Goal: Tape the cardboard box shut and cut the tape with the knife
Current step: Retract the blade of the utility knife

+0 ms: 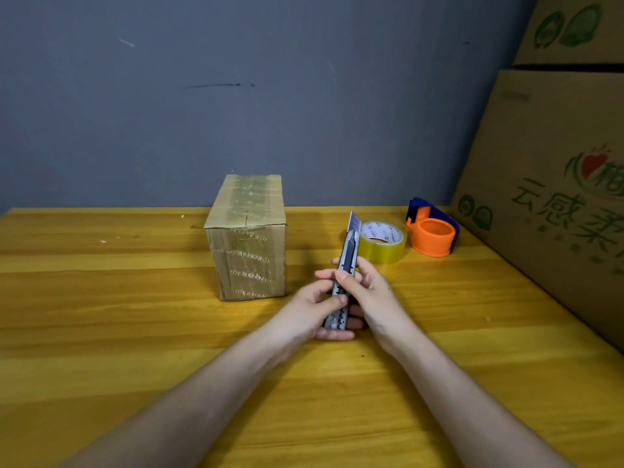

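Head view:
- Table (101, 315): yellow wood-grain top, grey wall behind.
- Box (248, 238): brown cardboard, upright at the table's 12 o'clock, top flaps closed under glossy tape; printed lettering on the near face.
- Knife (342, 275): grey snap-off utility knife, held above the table at centre, blade out and aimed toward 12 o'clock; just to the box's 3 o'clock, apart from it.
- Left hand (315, 305): wrapped under the knife's lower handle, thumb pressed on its top face.
- Right hand (366, 288): closed on the knife's middle from the 3 o'clock side, fingertips on the slider area.
- Tape (383, 243): clear yellowish roll lying flat at 1 o'clock, just beyond the blade tip.
- Dispenser (432, 233): orange and blue, beside the tape at its 3 o'clock.
- Cartons (557, 170): large printed cardboard, stacked along the table's 3 o'clock edge.
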Demonstrator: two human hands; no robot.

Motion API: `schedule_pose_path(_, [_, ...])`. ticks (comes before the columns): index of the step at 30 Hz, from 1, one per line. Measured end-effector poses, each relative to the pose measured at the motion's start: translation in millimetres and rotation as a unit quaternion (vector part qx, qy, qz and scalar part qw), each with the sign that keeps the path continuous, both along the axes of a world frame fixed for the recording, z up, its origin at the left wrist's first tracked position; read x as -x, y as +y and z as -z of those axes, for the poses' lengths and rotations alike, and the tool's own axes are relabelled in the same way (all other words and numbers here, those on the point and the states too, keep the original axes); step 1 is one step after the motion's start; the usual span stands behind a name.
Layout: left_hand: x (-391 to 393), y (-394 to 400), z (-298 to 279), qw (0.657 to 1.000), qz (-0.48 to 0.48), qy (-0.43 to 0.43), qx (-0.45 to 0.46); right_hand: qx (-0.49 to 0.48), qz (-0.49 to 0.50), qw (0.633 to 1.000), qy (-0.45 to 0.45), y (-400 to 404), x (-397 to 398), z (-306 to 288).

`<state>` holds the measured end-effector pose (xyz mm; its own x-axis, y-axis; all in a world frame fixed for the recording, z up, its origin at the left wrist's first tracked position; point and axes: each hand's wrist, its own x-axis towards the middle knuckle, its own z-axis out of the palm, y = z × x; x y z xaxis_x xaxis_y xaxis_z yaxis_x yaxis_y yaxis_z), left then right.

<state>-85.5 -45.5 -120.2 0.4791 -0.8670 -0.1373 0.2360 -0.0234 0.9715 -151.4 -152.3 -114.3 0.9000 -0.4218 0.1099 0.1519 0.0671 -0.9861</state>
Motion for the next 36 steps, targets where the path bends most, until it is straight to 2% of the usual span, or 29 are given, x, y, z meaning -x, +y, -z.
schedule_pose_path(4, [-1.7,4.4,-5.3,0.999,0.044,0.011,0.002,0.033,-0.038,0.999,0.014,-1.5,1.2,1.4])
schedule_pose_path(8, [1.6,6.7,-7.3,0.998,0.055,-0.022,-0.007,0.065,-0.019,0.998,0.013,-1.8,2.5,6.0])
schedule_pose_path(13, [1.0,8.8,-11.1,0.997,0.058,-0.037,-0.022,0.016,-0.014,1.0,-0.011,1.4,1.6,5.0])
schedule_pose_path(18, [0.5,9.9,-10.5,0.995,0.08,-0.045,-0.046,0.1,0.021,0.995,-0.02,-1.8,-0.4,4.5])
schedule_pose_path(26, [-3.2,7.7,-8.4,0.997,0.051,-0.014,-0.062,0.053,0.019,0.998,-0.037,2.8,1.1,3.0])
schedule_pose_path(36, [-6.0,10.5,-8.9,0.996,0.076,0.008,-0.036,0.017,-0.07,0.997,0.005,0.4,3.3,2.3])
